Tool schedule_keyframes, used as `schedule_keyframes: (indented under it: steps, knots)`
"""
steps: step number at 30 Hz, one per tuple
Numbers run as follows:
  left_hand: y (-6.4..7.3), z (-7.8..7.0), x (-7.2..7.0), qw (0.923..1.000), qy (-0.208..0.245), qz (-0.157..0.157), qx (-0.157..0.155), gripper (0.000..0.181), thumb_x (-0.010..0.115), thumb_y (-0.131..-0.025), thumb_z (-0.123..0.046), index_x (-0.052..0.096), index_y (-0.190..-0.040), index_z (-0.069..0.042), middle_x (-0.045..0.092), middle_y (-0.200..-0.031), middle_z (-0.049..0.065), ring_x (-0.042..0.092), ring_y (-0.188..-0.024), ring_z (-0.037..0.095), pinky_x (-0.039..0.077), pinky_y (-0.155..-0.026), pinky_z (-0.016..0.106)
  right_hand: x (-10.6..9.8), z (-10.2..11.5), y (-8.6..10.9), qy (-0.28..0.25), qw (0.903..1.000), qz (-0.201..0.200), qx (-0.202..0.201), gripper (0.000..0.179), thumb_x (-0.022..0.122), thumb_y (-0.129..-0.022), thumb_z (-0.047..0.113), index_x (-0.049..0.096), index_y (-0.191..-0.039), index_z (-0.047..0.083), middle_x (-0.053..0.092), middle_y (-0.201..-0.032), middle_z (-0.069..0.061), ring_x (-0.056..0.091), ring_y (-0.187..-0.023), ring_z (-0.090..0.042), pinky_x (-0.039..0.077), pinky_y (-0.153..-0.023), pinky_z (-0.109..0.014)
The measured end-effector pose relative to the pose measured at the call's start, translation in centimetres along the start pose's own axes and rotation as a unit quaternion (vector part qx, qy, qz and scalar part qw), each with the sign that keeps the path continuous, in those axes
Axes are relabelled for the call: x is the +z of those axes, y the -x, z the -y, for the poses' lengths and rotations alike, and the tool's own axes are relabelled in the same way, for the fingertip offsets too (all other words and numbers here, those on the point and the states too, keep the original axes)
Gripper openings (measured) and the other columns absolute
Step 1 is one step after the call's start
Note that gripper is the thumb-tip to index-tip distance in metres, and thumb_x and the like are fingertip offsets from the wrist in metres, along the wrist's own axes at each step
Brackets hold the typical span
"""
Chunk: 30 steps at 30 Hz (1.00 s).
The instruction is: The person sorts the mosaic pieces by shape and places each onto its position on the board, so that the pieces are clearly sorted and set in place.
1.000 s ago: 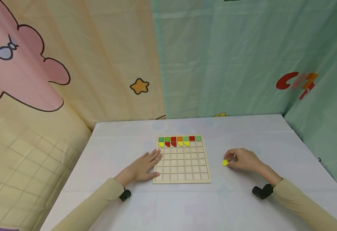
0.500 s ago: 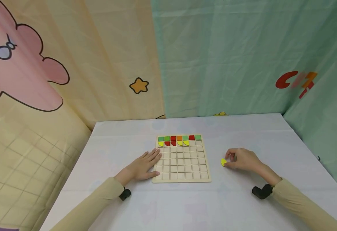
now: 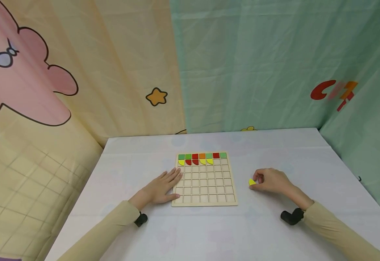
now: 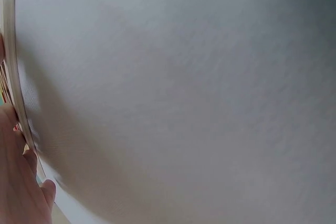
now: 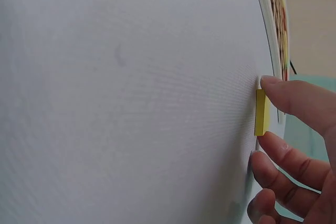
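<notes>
A square wooden grid board lies on the white table. Along its far row sit green, red and orange square tiles; the row below holds yellow and red quarter-circle tiles in its left cells, with bare cells at its right end. My left hand rests with spread fingers on the board's left edge. To the right of the board, my right hand pinches a yellow quarter-circle tile between thumb and index finger. In the right wrist view the tile lies flat, low at the table surface, its ends against the two fingertips.
The white-covered table ends at the back against a yellow and green printed curtain. A black wrist camera sits below the right wrist, and another black camera below the left.
The yellow tile has turned between my right fingers and moved slightly left. My right wrist has shifted a little left. The left hand stays in place on the board.
</notes>
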<state>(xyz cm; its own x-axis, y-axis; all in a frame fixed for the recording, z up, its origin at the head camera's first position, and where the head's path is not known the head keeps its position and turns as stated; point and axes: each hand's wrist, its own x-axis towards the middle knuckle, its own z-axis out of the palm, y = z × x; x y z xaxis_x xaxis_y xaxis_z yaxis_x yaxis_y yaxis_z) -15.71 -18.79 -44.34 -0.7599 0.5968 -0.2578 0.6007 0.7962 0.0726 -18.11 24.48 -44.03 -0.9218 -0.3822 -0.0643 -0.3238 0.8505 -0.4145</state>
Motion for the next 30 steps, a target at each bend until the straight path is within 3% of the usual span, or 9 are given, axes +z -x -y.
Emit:
schedule_keyframes:
  steps: [16, 30]
  knots:
    - [0.06, -0.23, -0.59, 0.9999, -0.001, 0.015, -0.003, 0.081, 0.038, -0.097, -0.059, 0.012, -0.155, -0.009, 0.005, -0.163, 0.009, 0.005, -0.151, 0.025, 0.014, -0.121, 0.048, -0.35, -0.2, 0.03, 0.012, 0.9997, 0.003, -0.023, 0.023, 0.078, -0.076, 0.033, 0.071, -0.089, 0.017, 0.061, -0.076, 0.009, 0.044, -0.059, -0.006, 0.036, -0.053, -0.023]
    - [0.02, -0.14, -0.62, 0.9999, 0.0, 0.014, 0.001, 0.082, 0.037, -0.096, -0.06, 0.012, -0.155, -0.009, 0.006, -0.163, 0.009, 0.005, -0.151, 0.026, 0.015, -0.121, 0.049, 0.24, -0.39, -0.08, 0.013, 0.9994, -0.018, -0.026, 0.02, 0.079, -0.075, 0.032, 0.068, -0.085, 0.018, 0.061, -0.075, 0.009, 0.042, -0.056, -0.006, 0.034, -0.051, -0.023]
